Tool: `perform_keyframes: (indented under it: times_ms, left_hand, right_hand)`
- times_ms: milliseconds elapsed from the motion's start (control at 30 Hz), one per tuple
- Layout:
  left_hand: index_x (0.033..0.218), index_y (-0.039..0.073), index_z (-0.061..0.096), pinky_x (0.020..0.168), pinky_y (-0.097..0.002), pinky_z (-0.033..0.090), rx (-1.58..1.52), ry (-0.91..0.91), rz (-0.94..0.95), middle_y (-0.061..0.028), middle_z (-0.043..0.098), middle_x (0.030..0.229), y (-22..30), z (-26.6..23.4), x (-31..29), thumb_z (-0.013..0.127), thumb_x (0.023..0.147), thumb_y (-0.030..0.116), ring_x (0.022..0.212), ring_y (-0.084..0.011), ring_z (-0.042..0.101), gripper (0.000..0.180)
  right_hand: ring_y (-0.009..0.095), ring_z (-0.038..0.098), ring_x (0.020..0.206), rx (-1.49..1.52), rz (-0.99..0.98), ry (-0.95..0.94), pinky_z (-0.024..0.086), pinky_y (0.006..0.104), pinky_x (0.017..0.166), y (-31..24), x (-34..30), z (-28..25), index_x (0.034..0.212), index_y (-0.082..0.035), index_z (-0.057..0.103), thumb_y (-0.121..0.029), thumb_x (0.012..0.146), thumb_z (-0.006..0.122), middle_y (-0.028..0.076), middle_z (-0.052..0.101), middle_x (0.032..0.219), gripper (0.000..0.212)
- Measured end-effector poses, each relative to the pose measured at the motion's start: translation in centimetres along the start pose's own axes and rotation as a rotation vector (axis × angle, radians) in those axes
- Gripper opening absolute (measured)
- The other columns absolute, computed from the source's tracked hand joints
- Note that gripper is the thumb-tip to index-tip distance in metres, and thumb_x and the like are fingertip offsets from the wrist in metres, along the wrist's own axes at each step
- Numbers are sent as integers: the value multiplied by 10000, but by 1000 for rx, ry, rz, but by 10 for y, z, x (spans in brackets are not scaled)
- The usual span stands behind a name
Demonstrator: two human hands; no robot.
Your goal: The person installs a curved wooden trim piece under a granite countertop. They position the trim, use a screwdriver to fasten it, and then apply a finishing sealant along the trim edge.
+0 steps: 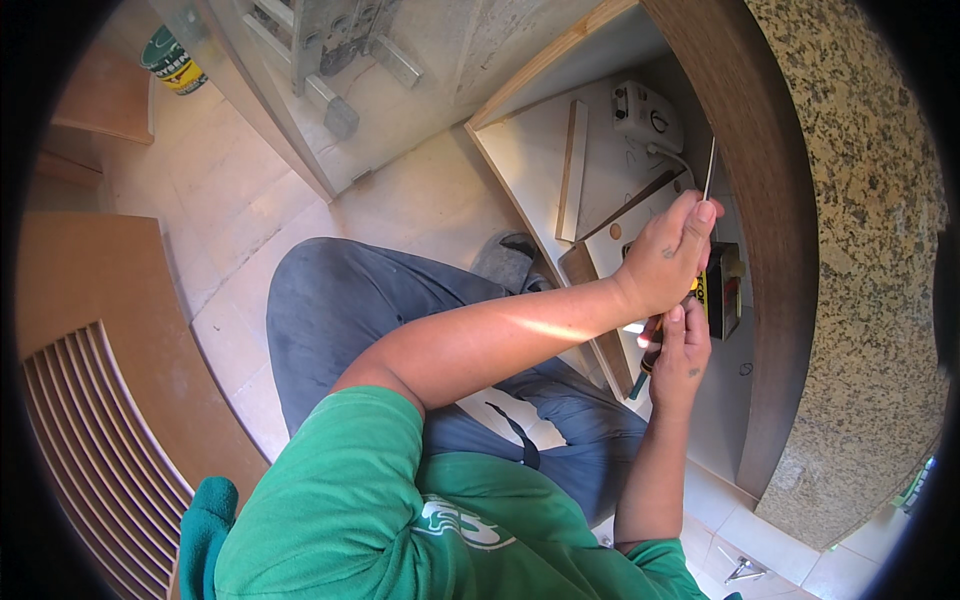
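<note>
Under the speckled stone counter [860, 260], behind its brown wooden front edge [775, 220], sits low at an open pale cabinet [535, 170]. Shows, farther in, a white box [648, 118] with a knob; close to the opening, a dark box [727, 300]; on the pale panel, a wood strip [572, 170] lying flat. Holds 1 screwdriver [711, 170] with 2 hands at the cabinet opening, with its tip end pointing up past the fingers toward the inner side of the wooden edge. Curls the left hand [662, 250] narrowly around the thin metal shaft, with thumb laid along it. Closes the right hand [685, 350] lower down, apparently around the dark, teal-ended handle [648, 365], mostly hidden by the fingers; cannot tell how tightly. Should handle as light and stiff, hardly fragile, but probably slippery along the smooth shaft. Best gripped firmly by the thicker handle for turning force, with only a light, guiding pinch higher on the shaft, clear of the tip.
</note>
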State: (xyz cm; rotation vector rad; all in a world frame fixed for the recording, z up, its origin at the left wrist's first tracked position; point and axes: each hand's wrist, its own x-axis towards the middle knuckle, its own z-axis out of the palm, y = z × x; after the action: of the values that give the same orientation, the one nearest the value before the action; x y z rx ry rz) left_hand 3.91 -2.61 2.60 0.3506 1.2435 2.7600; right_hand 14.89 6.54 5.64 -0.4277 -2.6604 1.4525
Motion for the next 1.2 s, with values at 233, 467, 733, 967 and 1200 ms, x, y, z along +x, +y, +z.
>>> perform_keyframes:
  times_ms: [233, 467, 733, 967, 1200]
  left_hand:
    - [1090, -6, 555, 611, -296, 470, 21, -30, -1, -58, 566, 654, 1, -3, 6, 302, 1123, 489, 602, -139, 567, 557]
    - [1050, 6, 531, 626, -302, 474, 46, -33, -20, -62, 575, 661, 0, -1, 8, 308, 1125, 475, 612, -144, 572, 524]
    - [1040, 13, 529, 646, -304, 472, 11, -46, 3, -63, 598, 670, 0, -6, 16, 334, 1125, 461, 634, -146, 576, 496]
    - [1048, 17, 526, 655, -312, 473, 29, -38, -25, -70, 605, 686, 6, -12, 18, 348, 1122, 467, 655, -150, 586, 490]
    - [1031, 23, 509, 658, -330, 476, 45, -99, -9, -74, 608, 692, -3, -11, 14, 356, 1117, 474, 653, -173, 592, 484]
  right_hand:
    - [69, 555, 700, 8, -14, -34, 472, 222, 611, -2, 2, -9, 1149, -16, 594, -395, 1068, 574, 17, 596, 859, 388]
    - [58, 537, 666, 63, -16, 12, 453, 208, 578, -4, 2, -7, 1289, 11, 583, -350, 1071, 578, 17, 592, 842, 422]
    - [52, 516, 621, 28, -15, 38, 425, 202, 554, -7, 9, -4, 1248, 11, 602, -344, 1073, 571, -1, 569, 795, 397]
    - [46, 510, 612, 30, -1, 9, 396, 195, 536, -9, 17, 0, 1203, -6, 609, -360, 1074, 561, -10, 558, 772, 380]
    - [49, 512, 615, 8, -28, 51, 395, 196, 536, 4, 10, -3, 1192, -13, 608, -356, 1076, 558, -9, 558, 771, 365]
